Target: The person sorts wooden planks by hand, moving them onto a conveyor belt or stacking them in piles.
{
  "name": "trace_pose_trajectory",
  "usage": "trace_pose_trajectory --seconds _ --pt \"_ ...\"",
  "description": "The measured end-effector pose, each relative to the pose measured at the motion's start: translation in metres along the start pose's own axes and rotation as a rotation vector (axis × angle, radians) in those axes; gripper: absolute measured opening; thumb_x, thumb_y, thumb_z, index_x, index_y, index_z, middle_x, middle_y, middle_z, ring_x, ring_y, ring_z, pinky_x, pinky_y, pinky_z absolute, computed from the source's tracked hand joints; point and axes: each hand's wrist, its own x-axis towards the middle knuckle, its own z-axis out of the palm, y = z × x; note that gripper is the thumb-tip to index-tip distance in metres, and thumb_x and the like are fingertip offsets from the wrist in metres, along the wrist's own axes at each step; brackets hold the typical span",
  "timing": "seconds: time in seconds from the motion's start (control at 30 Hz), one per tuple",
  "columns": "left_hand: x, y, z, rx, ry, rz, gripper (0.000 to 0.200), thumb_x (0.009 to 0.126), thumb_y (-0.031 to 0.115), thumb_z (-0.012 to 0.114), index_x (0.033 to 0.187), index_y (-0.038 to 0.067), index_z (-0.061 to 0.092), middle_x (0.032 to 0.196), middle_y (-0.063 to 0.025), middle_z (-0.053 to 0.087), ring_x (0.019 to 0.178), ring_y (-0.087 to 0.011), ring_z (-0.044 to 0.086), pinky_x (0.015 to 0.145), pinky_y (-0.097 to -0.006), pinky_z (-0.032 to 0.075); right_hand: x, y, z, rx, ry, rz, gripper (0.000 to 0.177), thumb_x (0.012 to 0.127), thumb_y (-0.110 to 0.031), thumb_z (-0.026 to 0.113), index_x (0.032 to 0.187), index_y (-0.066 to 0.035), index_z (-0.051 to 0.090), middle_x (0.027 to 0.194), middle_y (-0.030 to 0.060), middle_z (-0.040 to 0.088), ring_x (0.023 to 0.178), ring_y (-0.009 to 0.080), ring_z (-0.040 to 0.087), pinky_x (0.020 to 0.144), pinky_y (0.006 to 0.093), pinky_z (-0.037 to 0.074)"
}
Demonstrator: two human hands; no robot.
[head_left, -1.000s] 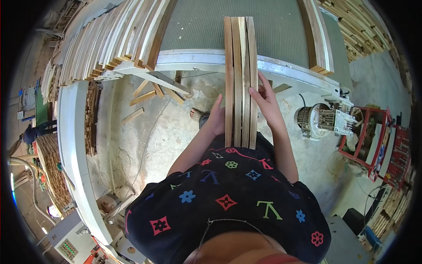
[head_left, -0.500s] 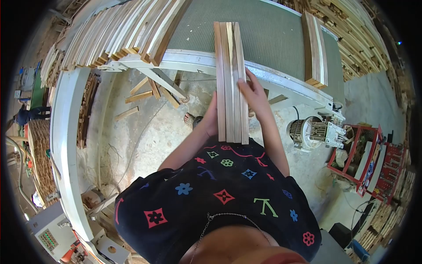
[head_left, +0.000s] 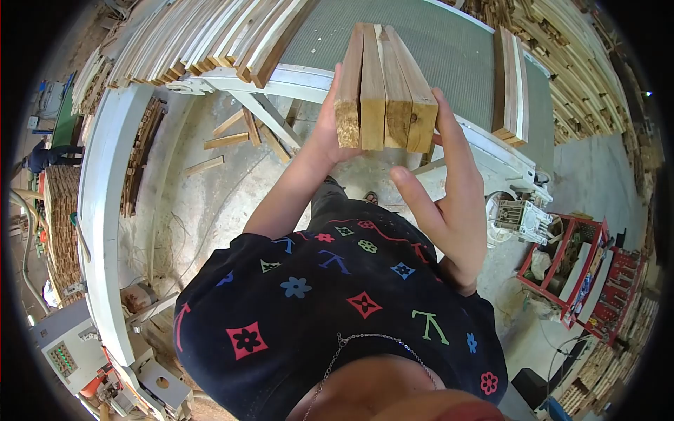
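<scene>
Several wooden strips [head_left: 385, 88] are held side by side as one bundle in front of me, tilted so their cut near ends face me. My left hand [head_left: 330, 126] grips the bundle along its left side, its fingers partly hidden behind and beneath the wood. On the other side, my right hand [head_left: 453, 189] presses its fingers against the rightmost strip near the close end. Its thumb stands away from the wood, below the cut ends. Behind the bundle lies the green conveyor belt [head_left: 449, 56], edged by a white metal frame [head_left: 302, 76].
A long row of wooden strips [head_left: 210, 42] stands on the belt at left, with a smaller group [head_left: 509, 88] at right. Wood offcuts [head_left: 228, 140] lie on the floor. A motor [head_left: 519, 217], a red rack [head_left: 565, 274] and a control box [head_left: 63, 358] stand around me. Another person [head_left: 49, 156] is far left.
The bundle has tipped from nearly flat lengthwise to showing its near ends, and has risen towards me. My right hand has shifted to the near end, its thumb coming off the top.
</scene>
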Motion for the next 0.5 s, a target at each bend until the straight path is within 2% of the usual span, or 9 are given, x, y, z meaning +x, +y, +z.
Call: trace_pose_trajectory --seconds 0.1,0.17,0.23,0.3,0.33,0.37,0.4,0.43,0.5 --pt "0.004 0.002 -0.006 -0.010 -0.071 -0.004 0.077 0.098 0.068 0.022 0.152 0.014 0.031 0.146 -0.0161 0.044 0.134 -0.0331 0.046 0.109 -0.0523 0.040 0.001 0.001 -0.002 0.021 -0.014 0.031 0.079 0.084 -0.026 0.071 0.148 0.004 0.035 0.143 0.0226 0.048 0.123 0.0331 0.054 0.104 0.0405 0.041" --pt "0.006 0.001 -0.008 -0.056 -0.099 -0.045 0.077 0.098 0.068 0.022 0.152 0.014 0.031 0.147 -0.0158 0.044 0.135 -0.0326 0.046 0.109 -0.0521 0.040 -0.002 0.000 -0.012 0.015 0.062 -0.096 0.072 0.087 -0.031 0.070 0.146 -0.002 0.039 0.145 0.0205 0.046 0.126 0.0348 0.053 0.104 0.0388 0.043" --pt "0.010 0.001 -0.010 -0.211 -0.221 -0.076 0.076 0.098 0.068 0.023 0.152 0.014 0.032 0.147 -0.0153 0.043 0.135 -0.0320 0.045 0.109 -0.0517 0.040 -0.001 0.006 -0.039 0.007 0.215 -0.545 0.068 0.090 -0.044 0.063 0.142 -0.004 0.045 0.138 0.0189 0.051 0.120 0.0340 0.056 0.096 0.0391 0.047" --pt "0.009 -0.003 -0.013 -0.480 -0.424 -0.098 0.075 0.099 0.067 0.024 0.152 0.015 0.032 0.148 -0.0148 0.043 0.136 -0.0313 0.045 0.110 -0.0510 0.039 -0.020 -0.010 -0.080 -0.111 0.629 -1.081 0.062 0.093 -0.046 0.054 0.137 -0.003 0.043 0.133 0.0153 0.050 0.113 0.0287 0.054 0.093 0.0398 0.045" --pt "0.008 -0.005 -0.015 -0.491 -0.455 -0.102 0.075 0.099 0.067 0.024 0.152 0.015 0.032 0.149 -0.0145 0.042 0.136 -0.0311 0.044 0.110 -0.0507 0.039 -0.039 -0.034 -0.103 -0.328 1.000 -1.296 0.059 0.095 -0.047 0.050 0.134 -0.003 0.042 0.131 0.0136 0.049 0.110 0.0260 0.053 0.092 0.0401 0.043" --pt "0.009 -0.006 -0.016 -0.504 -0.487 -0.103 0.074 0.099 0.066 0.025 0.152 0.015 0.032 0.149 -0.0142 0.042 0.136 -0.0308 0.044 0.111 -0.0503 0.038 -0.053 -0.062 -0.120 -0.512 1.250 -1.450 0.057 0.097 -0.047 0.045 0.132 -0.003 0.041 0.129 0.0118 0.049 0.106 0.0233 0.052 0.090 0.0405 0.042" --pt "0.009 -0.007 -0.016 -0.516 -0.519 -0.103 0.073 0.099 0.066 0.025 0.152 0.016 0.032 0.149 -0.0138 0.042 0.137 -0.0306 0.044 0.111 -0.0499 0.038 -0.079 -0.083 -0.157 -1.079 1.144 -1.711 0.061 0.105 -0.039 0.031 0.154 -0.003 0.023 0.158 0.0065 0.033 0.139 0.0216 0.040 0.114 0.0418 0.033" --pt "0.009 -0.007 -0.018 -0.526 -0.500 -0.110 0.075 0.098 0.068 0.026 0.153 0.016 0.032 0.150 -0.0126 0.041 0.137 -0.0299 0.043 0.112 -0.0498 0.037 -0.069 -0.102 -0.150 -0.945 0.920 -1.761 0.059 0.101 -0.041 0.039 0.146 -0.003 0.035 0.150 0.0098 0.041 0.134 0.0258 0.044 0.111 0.0404 0.035" --pt "0.007 -0.007 -0.019 -0.529 -0.476 -0.121 0.077 0.097 0.069 0.026 0.153 0.017 0.032 0.150 -0.0117 0.041 0.137 -0.0293 0.042 0.112 -0.0500 0.036 -0.076 -0.117 -0.149 -0.760 0.562 -1.730 0.057 0.100 -0.040 0.042 0.143 -0.003 0.038 0.147 0.0099 0.044 0.133 0.0253 0.045 0.111 0.0405 0.036"
